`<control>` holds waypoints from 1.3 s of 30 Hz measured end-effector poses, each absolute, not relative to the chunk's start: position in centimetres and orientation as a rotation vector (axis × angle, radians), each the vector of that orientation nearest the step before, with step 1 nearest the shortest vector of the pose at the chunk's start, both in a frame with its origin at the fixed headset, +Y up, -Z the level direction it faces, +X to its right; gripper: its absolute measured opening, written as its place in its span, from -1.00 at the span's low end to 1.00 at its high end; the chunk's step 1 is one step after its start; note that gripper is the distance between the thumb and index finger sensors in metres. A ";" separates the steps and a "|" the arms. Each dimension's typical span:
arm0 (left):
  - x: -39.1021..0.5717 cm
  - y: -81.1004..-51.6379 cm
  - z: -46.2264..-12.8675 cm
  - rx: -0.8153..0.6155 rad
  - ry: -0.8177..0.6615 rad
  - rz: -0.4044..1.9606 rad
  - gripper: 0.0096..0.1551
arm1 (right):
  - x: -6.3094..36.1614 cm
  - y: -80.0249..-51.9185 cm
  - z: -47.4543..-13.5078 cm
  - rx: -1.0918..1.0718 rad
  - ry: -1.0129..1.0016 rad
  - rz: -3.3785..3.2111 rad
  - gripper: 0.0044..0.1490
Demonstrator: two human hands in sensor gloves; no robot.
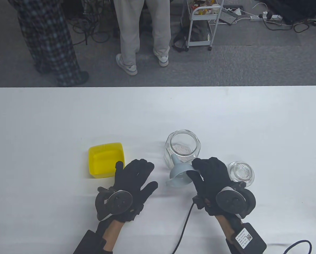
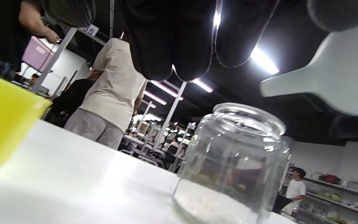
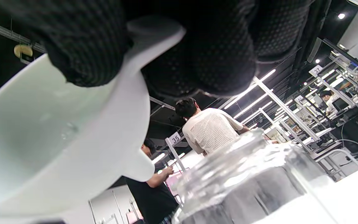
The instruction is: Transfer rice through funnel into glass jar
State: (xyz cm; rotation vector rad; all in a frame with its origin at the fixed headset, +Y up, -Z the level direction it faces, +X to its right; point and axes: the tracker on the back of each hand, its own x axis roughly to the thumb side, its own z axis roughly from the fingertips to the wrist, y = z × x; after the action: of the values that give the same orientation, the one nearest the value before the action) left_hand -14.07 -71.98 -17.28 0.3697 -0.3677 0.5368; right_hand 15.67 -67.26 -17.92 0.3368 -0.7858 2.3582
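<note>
Rice (image 1: 183, 150) is lying as a thin white layer in the bottom of the one glass jar (image 1: 182, 149), which is standing upright and open-mouthed near the middle of the white desk (image 1: 41, 119). The desk is stretching bare and wide toward its far edge and toward both sides, while everything on it is crowding into a band near the front.

One yellow tub (image 1: 106, 159) is sitting left of the jar, well apart from it. One pale funnel (image 1: 179, 174) is hanging tilted just in front of the jar, its long axis running from the wide bowl near the person up to the spout, which is pointing toward the jar's near wall. One glass lid (image 1: 240, 172) is lying flat to the right, just beside the right hand.

The right hand (image 1: 212, 180) is pinching the funnel's rim between thumb and fingers. The left hand (image 1: 133, 180) is resting released and flat, fingers spread, grasping nothing, just beside the tub's near right corner.
</note>
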 end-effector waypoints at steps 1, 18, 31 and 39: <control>-13.7 -72.0 -17.2 0.357 -0.389 0.575 -0.13 | 15.4 -67.5 -18.1 0.339 -0.780 2.365 -0.41; -13.1 -72.2 -16.8 0.404 -0.281 0.658 -0.27 | 12.1 -68.1 -17.9 0.489 -0.804 2.472 -0.39; -15.1 -71.2 -17.1 0.463 -0.224 0.586 -0.48 | 13.5 -67.3 -17.7 0.476 -0.827 2.480 -0.27; -24.2 -70.6 -17.4 0.561 0.090 0.474 -0.48 | 23.3 -64.4 -19.6 0.136 -0.770 2.498 -0.10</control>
State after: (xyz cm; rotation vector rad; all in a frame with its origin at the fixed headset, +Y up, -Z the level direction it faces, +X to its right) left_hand -24.23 -70.56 -17.41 0.5607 0.0897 0.4742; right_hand 23.31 -64.36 -19.57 0.1365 -0.7699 2.4979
